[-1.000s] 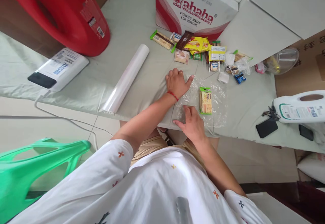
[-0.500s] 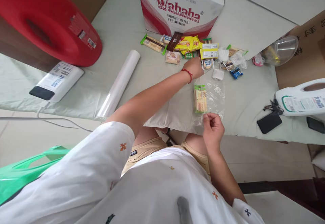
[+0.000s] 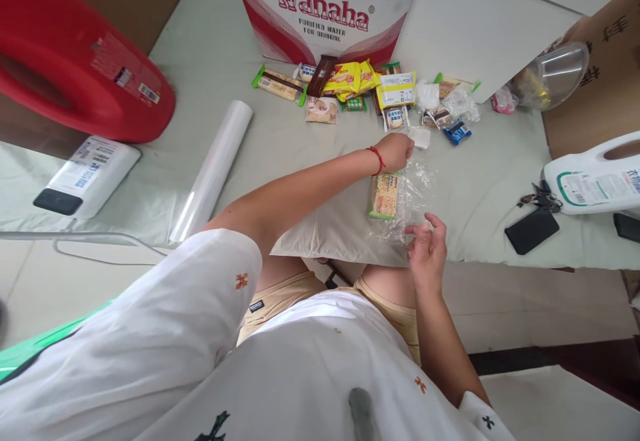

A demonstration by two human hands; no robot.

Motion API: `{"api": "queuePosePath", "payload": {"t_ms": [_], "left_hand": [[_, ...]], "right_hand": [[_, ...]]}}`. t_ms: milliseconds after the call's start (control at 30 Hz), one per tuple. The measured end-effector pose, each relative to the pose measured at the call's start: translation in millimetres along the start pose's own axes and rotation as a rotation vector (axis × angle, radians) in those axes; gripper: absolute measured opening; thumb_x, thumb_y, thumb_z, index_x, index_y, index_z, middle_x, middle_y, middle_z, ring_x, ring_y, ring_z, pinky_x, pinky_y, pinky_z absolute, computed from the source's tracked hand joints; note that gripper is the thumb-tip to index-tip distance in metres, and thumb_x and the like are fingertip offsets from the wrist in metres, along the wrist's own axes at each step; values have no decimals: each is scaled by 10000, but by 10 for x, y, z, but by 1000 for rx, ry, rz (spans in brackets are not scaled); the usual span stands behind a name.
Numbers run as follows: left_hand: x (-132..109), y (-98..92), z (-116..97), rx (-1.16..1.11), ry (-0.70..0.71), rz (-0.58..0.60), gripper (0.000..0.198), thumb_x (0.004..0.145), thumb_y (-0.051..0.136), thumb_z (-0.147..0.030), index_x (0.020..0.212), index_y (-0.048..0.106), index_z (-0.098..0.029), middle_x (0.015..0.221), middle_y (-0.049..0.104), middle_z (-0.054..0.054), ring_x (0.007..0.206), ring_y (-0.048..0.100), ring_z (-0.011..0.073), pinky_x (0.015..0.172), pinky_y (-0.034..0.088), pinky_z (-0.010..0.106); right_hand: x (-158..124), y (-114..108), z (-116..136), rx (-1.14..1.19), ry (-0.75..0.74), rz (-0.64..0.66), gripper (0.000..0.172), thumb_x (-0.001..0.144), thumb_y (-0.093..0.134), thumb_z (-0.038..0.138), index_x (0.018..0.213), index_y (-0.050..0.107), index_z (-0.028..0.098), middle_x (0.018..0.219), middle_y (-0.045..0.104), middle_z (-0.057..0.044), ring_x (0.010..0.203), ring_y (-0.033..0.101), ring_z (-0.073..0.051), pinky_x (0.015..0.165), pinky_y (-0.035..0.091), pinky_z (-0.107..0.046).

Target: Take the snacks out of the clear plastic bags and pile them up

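A packaged biscuit bar (image 3: 385, 196) with green ends lies on a sheet of clear plastic film (image 3: 416, 186) near the table's front edge. My left hand (image 3: 397, 152), with a red cord at the wrist, is closed in a pinch at the film's far edge, just beyond the bar. The film runs up to its fingertips, which are partly hidden. At the film's near right corner is my right hand (image 3: 428, 249), fingers apart, the index fingertip close to or touching the film. A small white packet (image 3: 419, 137) lies just past my left hand.
Several snack packets (image 3: 350, 80) are heaped before a Wahaha carton (image 3: 320, 14). Left are a film roll (image 3: 213, 171), a white device (image 3: 90, 174) and a red jug (image 3: 125, 81). Right are a white bottle (image 3: 595, 178), a black case (image 3: 531, 230) and a clear tub (image 3: 555, 78).
My left hand has come back from the snack heap toward the film's far edge. My right hand has loosened its pinch and spread its fingers. The view has shifted slightly.
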State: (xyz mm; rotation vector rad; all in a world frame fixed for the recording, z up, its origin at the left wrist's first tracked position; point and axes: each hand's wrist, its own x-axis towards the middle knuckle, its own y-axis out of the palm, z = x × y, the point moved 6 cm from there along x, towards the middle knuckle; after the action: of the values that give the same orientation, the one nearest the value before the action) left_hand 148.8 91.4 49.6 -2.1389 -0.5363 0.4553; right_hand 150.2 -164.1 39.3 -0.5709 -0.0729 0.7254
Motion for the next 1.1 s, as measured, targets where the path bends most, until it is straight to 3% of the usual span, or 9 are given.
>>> {"api": "queuePosePath", "payload": {"t_ms": [100,267,367,433,567,733,833,933,1100], "left_hand": [[-68,-57,-62,50,82,-79,327,793,593,17,1019,763,-145,1248,694,122,1169,636,276,976,493,356],[-614,-144,-173,27,271,-423,292,897,472,-69,1005,719,-180,1137,693,116,1151,583,298,970,463,452],[-929,90,-135,44,306,-329,239,927,482,-161,958,719,-174,1068,730,118,1148,598,309,951,430,484],[-1041,249,-78,42,298,-273,249,927,488,-179,972,733,-173,1137,750,122,1213,595,316,974,404,504],[-1057,355,-41,21,299,-292,291,905,507,-159,1045,760,-186,1303,729,114,1355,534,331,1050,366,527],[-921,254,-75,22,272,-366,292,963,514,-258,1081,774,-197,1307,736,103,1369,535,321,1128,320,532],[-835,364,-61,66,289,-219,292,958,520,-247,1090,777,-201,1288,750,96,1285,588,307,1089,343,517],[-835,447,-25,71,284,-165,305,964,521,-234,1133,774,-217,1363,717,81,1318,554,302,1104,327,510],[-918,389,-41,52,217,-277,253,930,600,-279,1059,802,-200,1394,641,136,1373,457,370,1069,355,541]], "right_hand": [[55,169,41,13,3,84,707,868,678,573,1435,482,200,845,693,4,671,604,-164,698,483,-311],[52,208,-123,-63,24,81,502,877,642,469,1297,581,202,764,642,32,685,603,-169,703,471,-303],[56,87,-192,-144,-3,80,472,899,613,529,1235,612,199,800,668,6,667,592,-176,724,481,-326],[145,-102,-174,-223,-69,-45,484,924,565,559,1222,622,183,888,692,-40,712,593,-192,776,492,-356],[526,-402,-158,-508,-95,-262,505,933,520,557,1196,650,146,1125,676,-182,1054,587,-316,946,465,-466],[1000,-283,-244,-678,-15,-66,290,859,620,478,843,664,192,1065,643,-173,1056,558,-329,915,457,-459],[1116,-207,-201,-495,-16,27,178,780,638,359,693,568,220,814,623,-63,785,545,-210,776,458,-359],[1141,-174,-113,-73,76,82,232,728,656,392,680,487,241,734,643,-13,585,458,-131,552,364,-271],[1036,144,277,370,-23,285,303,729,678,386,695,423,225,1319,708,-72,479,362,-30,425,247,-221]]}}
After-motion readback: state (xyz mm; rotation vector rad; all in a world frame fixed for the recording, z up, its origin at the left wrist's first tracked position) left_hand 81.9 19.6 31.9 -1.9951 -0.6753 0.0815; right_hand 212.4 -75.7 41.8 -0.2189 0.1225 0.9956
